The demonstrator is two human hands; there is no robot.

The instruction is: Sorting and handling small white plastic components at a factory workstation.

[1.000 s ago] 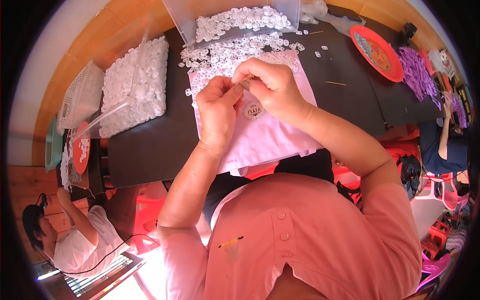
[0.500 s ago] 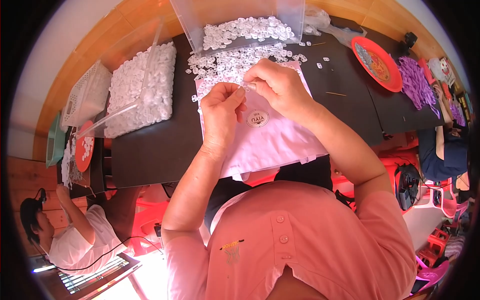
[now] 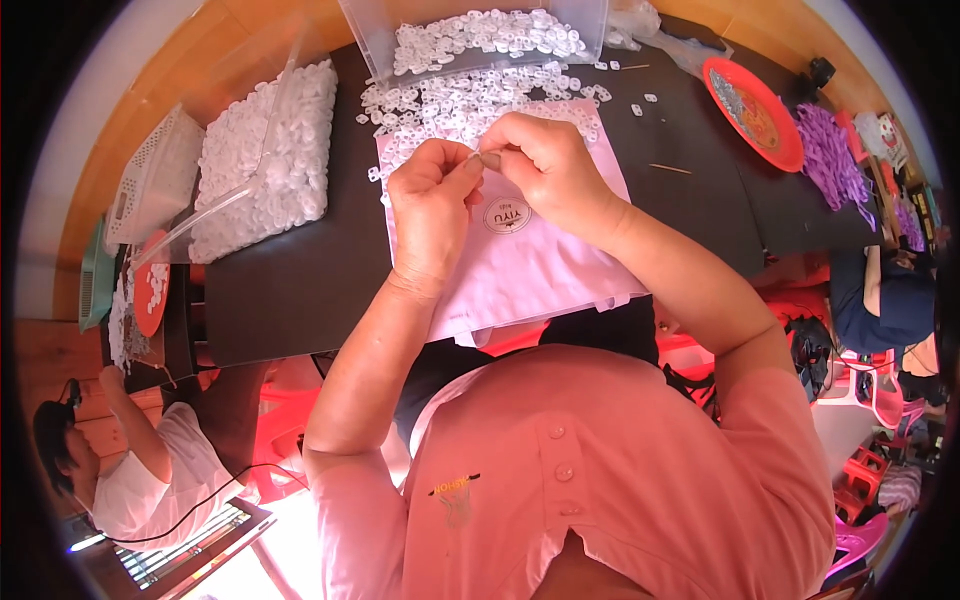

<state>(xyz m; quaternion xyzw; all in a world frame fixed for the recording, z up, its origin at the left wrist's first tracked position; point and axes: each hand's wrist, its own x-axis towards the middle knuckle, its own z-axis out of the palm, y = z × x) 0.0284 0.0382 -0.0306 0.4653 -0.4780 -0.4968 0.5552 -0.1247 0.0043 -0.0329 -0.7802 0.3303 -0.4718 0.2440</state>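
My left hand (image 3: pixel 430 205) and my right hand (image 3: pixel 548 170) meet at the fingertips above a pink cloth bag (image 3: pixel 520 275) with a round printed mark. Both are closed in a pinch around a small white plastic piece, mostly hidden by the fingers. Just beyond them lies a loose heap of small white plastic pieces with holes (image 3: pixel 440 105), spread over the dark table and the bag's far edge. Behind the heap, a clear plastic bin (image 3: pixel 375 45) on its side holds more of these pieces.
Left of me stands a clear box (image 3: pixel 225 205) full of white pieces, beside a white basket (image 3: pixel 150 190). At right are a red tray (image 3: pixel 785 140), purple strips (image 3: pixel 832 165) and a thin stick (image 3: pixel 670 168). One person (image 3: pixel 165 460) sits at left, another (image 3: pixel 870 300) at right.
My fingertips have drawn closer together; the white piece that showed between them is now mostly covered. The whole view has shifted slightly, with table things a little higher and farther left.
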